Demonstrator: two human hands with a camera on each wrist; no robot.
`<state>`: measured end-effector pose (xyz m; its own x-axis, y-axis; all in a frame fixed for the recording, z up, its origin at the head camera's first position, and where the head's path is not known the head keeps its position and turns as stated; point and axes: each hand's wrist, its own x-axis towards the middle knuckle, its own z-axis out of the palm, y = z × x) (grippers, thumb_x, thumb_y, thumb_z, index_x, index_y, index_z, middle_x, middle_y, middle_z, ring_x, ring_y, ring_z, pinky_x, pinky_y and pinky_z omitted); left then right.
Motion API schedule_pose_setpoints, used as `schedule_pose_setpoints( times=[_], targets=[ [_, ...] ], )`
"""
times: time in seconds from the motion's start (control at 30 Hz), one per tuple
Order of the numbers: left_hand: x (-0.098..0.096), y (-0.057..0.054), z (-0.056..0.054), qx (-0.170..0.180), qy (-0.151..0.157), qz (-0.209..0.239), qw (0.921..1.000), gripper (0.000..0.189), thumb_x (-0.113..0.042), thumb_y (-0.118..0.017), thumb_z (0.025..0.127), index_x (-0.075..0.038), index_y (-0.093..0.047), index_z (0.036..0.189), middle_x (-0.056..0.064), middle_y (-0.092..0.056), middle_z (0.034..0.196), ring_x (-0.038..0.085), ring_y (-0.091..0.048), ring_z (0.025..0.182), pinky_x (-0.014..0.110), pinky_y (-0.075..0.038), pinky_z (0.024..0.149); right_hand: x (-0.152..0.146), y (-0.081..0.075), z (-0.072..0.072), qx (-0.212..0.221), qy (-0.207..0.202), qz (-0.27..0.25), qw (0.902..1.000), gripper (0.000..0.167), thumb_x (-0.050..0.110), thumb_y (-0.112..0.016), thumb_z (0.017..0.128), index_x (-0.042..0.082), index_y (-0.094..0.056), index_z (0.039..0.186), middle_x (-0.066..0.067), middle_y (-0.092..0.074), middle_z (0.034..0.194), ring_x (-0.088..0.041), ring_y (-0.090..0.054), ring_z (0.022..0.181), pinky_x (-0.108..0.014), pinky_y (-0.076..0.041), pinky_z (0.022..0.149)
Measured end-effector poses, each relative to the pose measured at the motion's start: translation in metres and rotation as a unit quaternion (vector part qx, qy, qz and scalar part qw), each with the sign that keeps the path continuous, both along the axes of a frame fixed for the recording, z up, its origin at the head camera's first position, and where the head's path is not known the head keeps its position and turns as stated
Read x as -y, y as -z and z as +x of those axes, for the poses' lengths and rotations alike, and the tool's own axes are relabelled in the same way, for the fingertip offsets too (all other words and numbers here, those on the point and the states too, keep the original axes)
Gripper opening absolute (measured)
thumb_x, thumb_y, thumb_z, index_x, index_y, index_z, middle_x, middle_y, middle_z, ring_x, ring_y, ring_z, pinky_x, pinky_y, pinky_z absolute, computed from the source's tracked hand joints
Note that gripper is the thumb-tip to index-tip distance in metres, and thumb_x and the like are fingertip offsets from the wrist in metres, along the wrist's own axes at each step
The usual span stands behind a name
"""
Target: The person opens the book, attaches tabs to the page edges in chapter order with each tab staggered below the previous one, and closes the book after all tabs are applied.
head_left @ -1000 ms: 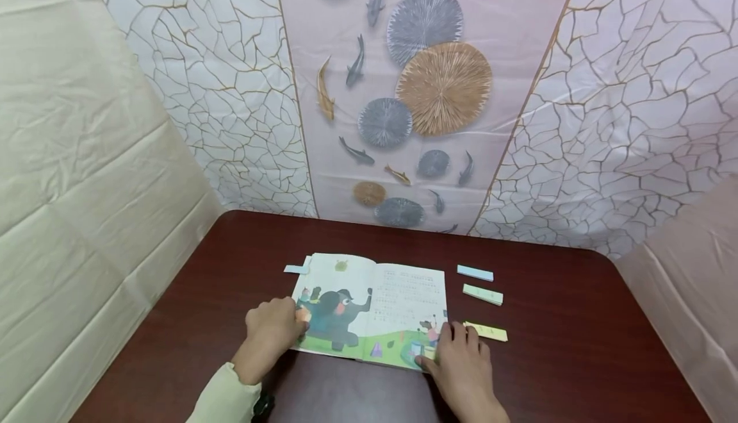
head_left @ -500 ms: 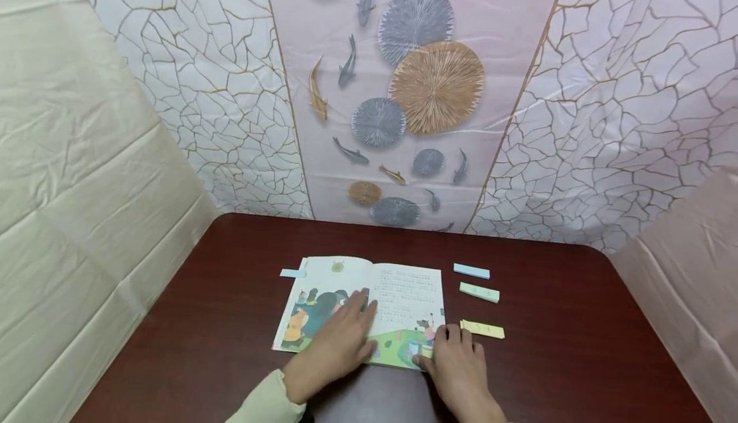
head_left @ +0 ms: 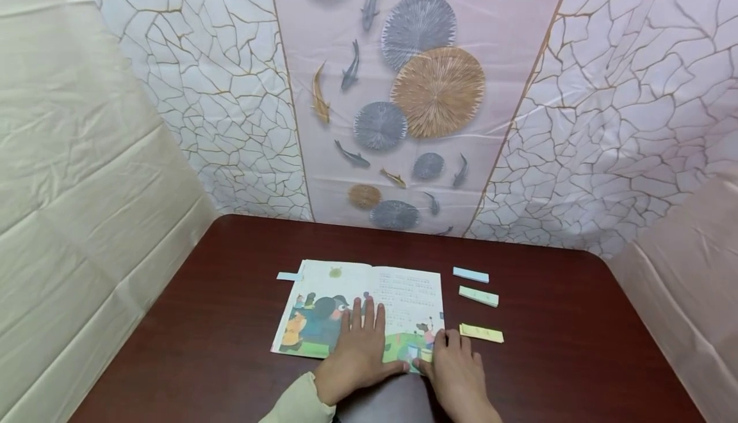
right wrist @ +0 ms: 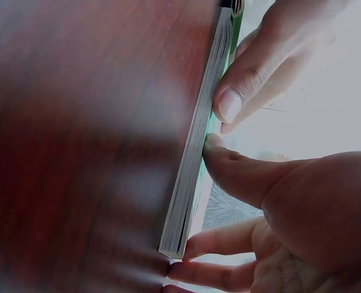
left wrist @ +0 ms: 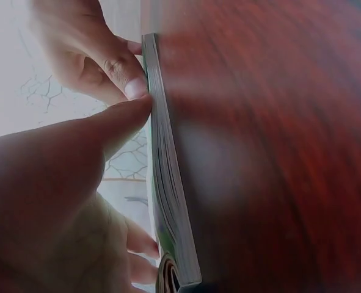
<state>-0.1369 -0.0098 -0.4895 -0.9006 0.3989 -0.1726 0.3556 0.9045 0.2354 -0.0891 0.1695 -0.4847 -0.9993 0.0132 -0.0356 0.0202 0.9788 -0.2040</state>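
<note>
An open picture book (head_left: pixel 305 311) lies on the table, an elephant drawing on its left page and printed text on its right. My left hand (head_left: pixel 359 352) rests on it near the fold, fingers straight and spread, thumb out along the front edge. With my right hand (head_left: pixel 458 365) I hold the front right corner, thumb on the page and fingers bent at the side edge. In the left wrist view the thumb tips of both hands meet above the page block (left wrist: pixel 166 171). A pale blue paper tab (head_left: pixel 288 276) sticks out from the left page's upper edge.
Right of the book lie a blue strip pad (head_left: pixel 471 274), a green strip pad (head_left: pixel 478 296) and a yellow strip pad (head_left: pixel 481 332), the yellow one close to my right fingers. The dark red table (head_left: pixel 553 333) ends at a patterned curtain (head_left: pixel 415 218).
My left hand has left the book's left edge and slid rightward across the left page to the fold, fingers spreading flat. My right hand has stayed at the right corner.
</note>
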Motion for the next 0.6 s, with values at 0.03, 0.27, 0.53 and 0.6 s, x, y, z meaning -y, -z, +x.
schedule_pose_setpoints(
  times=[0.03,0.27,0.53,0.6],
  targets=[
    [0.0,0.001,0.0,0.001,0.0,0.0,1.0,0.117,-0.079,-0.067,0.086,0.0,-0.03,0.165,0.026,-0.02,0.172,0.045,-0.016,0.16,0.061,-0.023,0.126,0.0,0.0,-0.001,0.006,0.001,-0.003,1.0,0.074,0.044,-0.082,0.09,-0.013,-0.061,0.134,-0.028,-0.059,0.128,-0.048,-0.055,0.12,-0.063,-0.05,0.088],
    [0.001,0.0,0.001,0.005,0.004,-0.007,1.0,0.114,-0.078,-0.065,0.088,-0.001,-0.031,0.165,0.025,-0.022,0.172,0.046,-0.016,0.16,0.061,-0.023,0.125,-0.003,0.001,-0.002,0.011,0.002,-0.035,0.9993,0.072,0.041,-0.083,0.09,-0.013,-0.063,0.132,-0.031,-0.06,0.13,-0.052,-0.055,0.124,-0.067,-0.052,0.09],
    [-0.001,-0.001,-0.001,0.011,-0.001,-0.02,0.9997,0.107,-0.075,-0.063,0.092,-0.004,-0.032,0.165,0.023,-0.02,0.173,0.043,-0.014,0.161,0.06,-0.022,0.126,-0.015,-0.005,-0.008,-0.032,0.029,-0.121,0.9918,0.06,0.028,-0.073,0.101,-0.015,-0.057,0.139,-0.036,-0.058,0.134,-0.053,-0.054,0.127,-0.066,-0.049,0.099],
    [-0.001,-0.001,-0.002,0.012,-0.005,-0.027,0.9996,0.105,-0.075,-0.062,0.092,-0.005,-0.032,0.165,0.022,-0.021,0.173,0.042,-0.015,0.161,0.059,-0.023,0.126,-0.016,-0.006,-0.011,-0.043,0.036,-0.139,0.9887,0.057,0.024,-0.069,0.104,-0.016,-0.054,0.142,-0.036,-0.056,0.136,-0.053,-0.051,0.13,-0.067,-0.047,0.102]
  ],
)
